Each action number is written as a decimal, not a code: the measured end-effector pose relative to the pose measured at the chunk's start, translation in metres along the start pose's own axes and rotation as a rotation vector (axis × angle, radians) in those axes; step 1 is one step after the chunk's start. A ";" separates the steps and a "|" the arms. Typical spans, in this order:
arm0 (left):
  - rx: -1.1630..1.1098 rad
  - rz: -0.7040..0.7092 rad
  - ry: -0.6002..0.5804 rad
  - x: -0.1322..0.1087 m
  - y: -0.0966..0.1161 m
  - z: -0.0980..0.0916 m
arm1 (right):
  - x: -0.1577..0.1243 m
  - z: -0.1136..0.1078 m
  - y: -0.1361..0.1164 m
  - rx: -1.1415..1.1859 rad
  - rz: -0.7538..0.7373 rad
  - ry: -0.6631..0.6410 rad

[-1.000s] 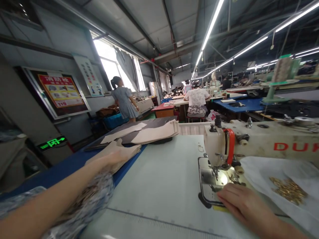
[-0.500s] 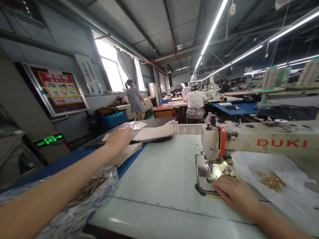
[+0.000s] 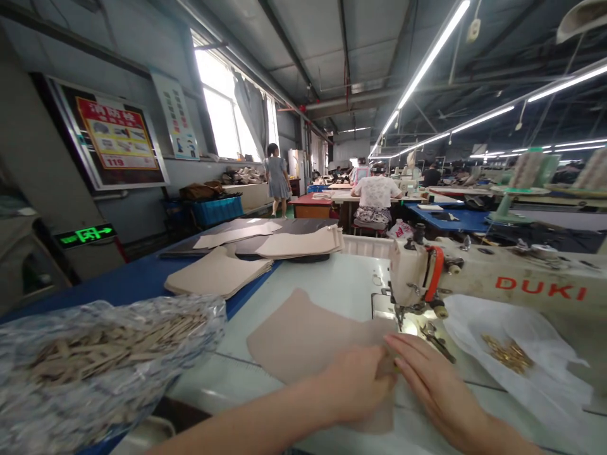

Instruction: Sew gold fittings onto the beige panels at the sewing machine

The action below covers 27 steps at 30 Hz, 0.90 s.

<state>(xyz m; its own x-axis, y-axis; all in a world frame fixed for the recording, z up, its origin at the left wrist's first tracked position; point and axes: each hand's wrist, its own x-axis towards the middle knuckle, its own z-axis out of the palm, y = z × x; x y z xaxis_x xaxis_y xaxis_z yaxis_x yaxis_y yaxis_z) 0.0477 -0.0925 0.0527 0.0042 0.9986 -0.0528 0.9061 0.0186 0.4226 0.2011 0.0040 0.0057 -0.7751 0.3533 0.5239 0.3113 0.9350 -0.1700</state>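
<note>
A beige flat cut panel (image 3: 308,335) with curved edges, leather or fabric, lies on the pale machine table in front of me. My left hand (image 3: 363,382) is closed at the panel's right part, fingers curled; its fingertips are partly hidden. Beside it my right hand (image 3: 436,379) has its fingers stretched out and held together, their tips at the panel's right edge, close to the left fingers. Just beyond them stands the needle area of a sewing machine (image 3: 412,278). No other thing shows clearly in either hand.
Stacks of beige panels (image 3: 215,272) lie at the left on a blue table (image 3: 118,287). A plastic bag (image 3: 199,309) holds many small strips. Small brass-coloured parts (image 3: 507,354) sit on white cloth (image 3: 459,309) at the right. A seated person (image 3: 374,193) and a walking person (image 3: 276,177) are farther off.
My left hand has come from the panel stacks to the machine, and a beige panel now lies on the table. My right hand stays near the needle. The walking person has moved farther away.
</note>
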 end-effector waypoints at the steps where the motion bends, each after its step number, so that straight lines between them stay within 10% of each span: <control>1: -0.083 0.022 0.000 -0.004 -0.004 0.001 | 0.003 0.003 -0.006 0.030 0.040 -0.060; 7: -0.325 0.012 0.056 -0.065 -0.044 -0.019 | 0.014 0.028 -0.012 0.004 0.103 -0.389; 14: 0.005 -0.608 0.656 -0.169 -0.137 -0.134 | 0.008 0.038 0.012 0.044 -0.033 -0.392; 19: 0.168 -0.878 0.337 -0.198 -0.205 -0.157 | 0.004 0.041 0.014 0.022 -0.055 -0.343; 27: 0.163 -0.807 0.295 -0.186 -0.237 -0.152 | 0.004 0.038 0.012 0.022 -0.040 -0.321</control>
<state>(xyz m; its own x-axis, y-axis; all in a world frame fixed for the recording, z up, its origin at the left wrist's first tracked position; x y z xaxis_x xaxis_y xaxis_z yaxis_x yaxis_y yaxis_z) -0.2320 -0.2756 0.1001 -0.7540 0.6560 -0.0342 0.6343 0.7406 0.2217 0.1810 0.0178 -0.0263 -0.9215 0.3044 0.2412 0.2673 0.9476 -0.1747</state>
